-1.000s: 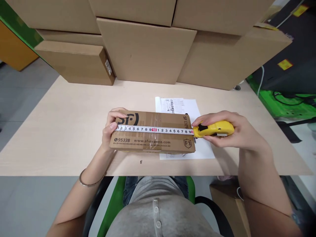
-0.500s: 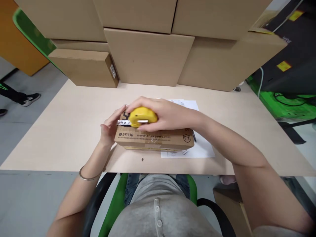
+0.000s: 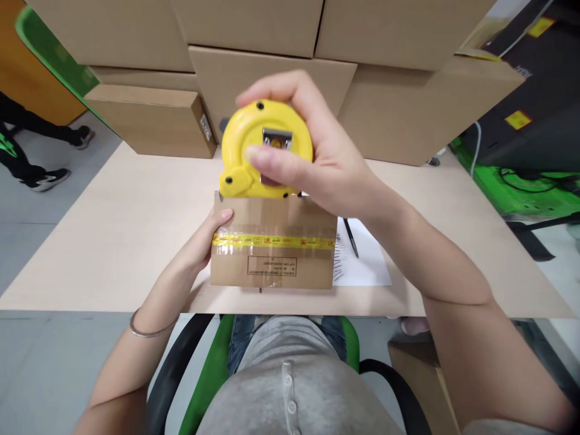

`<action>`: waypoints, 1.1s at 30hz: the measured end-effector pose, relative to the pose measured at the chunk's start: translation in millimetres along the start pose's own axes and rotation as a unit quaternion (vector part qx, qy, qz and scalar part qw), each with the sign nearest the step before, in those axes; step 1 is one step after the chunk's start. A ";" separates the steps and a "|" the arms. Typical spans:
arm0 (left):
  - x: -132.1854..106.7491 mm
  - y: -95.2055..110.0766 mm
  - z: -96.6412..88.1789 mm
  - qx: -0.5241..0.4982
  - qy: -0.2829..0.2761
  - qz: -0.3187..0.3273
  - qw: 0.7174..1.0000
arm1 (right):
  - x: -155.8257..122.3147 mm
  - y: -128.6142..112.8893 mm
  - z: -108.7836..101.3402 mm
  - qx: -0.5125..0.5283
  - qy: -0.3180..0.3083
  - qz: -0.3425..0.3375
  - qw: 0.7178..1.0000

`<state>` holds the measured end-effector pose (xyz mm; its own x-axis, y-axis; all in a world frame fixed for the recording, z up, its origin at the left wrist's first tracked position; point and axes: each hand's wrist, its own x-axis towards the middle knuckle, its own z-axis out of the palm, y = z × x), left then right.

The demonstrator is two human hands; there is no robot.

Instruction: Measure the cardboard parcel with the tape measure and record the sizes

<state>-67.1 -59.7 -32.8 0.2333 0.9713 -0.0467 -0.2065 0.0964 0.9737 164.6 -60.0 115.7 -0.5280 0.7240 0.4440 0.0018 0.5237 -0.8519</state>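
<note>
A yellow tape measure (image 3: 240,136) is held up toward me in my right hand (image 3: 333,160), the thumb across its metal clip and the fingers round its far edge. No blade shows out of its case. Below it, a cardboard box (image 3: 276,220) presents a face with a strip of yellow printed tape and a printed frame. My left hand (image 3: 199,244) grips the box by its left end, thumb on the near face; its other fingers are hidden behind. The tape measure and right hand cover the box's top edge.
A white sheet of paper (image 3: 371,260) with a black pen (image 3: 350,237) on it lies right of the box, partly beneath it. Large cardboard cartons (image 3: 385,115) stack along the back of the table (image 3: 104,241). A smaller carton (image 3: 145,124) stands back left. Another person's legs (image 3: 36,127) show far left.
The tape measure has risen off the box toward me, and its short length of blade no longer shows. The box has been turned so a different face is toward me.
</note>
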 end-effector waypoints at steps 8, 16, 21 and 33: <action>12.9 6.1 20.5 -0.051 0.030 -0.111 0.992 | -43.5 65.9 20.8 -0.251 -0.053 0.044 0.965; 15.0 3.4 28.7 -0.053 0.073 -0.150 0.984 | -79.1 79.4 -23.5 -0.363 0.116 0.095 0.920; 12.1 6.6 31.2 -0.037 0.096 -0.105 0.989 | -146.9 104.6 -75.6 -0.485 0.028 0.471 0.736; 5.2 10.2 31.3 -0.012 0.043 -0.083 0.996 | -172.5 114.6 -27.5 -0.499 0.009 0.543 0.676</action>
<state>-38.2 -60.4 -16.1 0.1849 0.9563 -0.2267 -0.1938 0.2616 0.9455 279.3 -112.5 -50.9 0.2547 0.9252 -0.2813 0.9559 -0.2849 -0.0716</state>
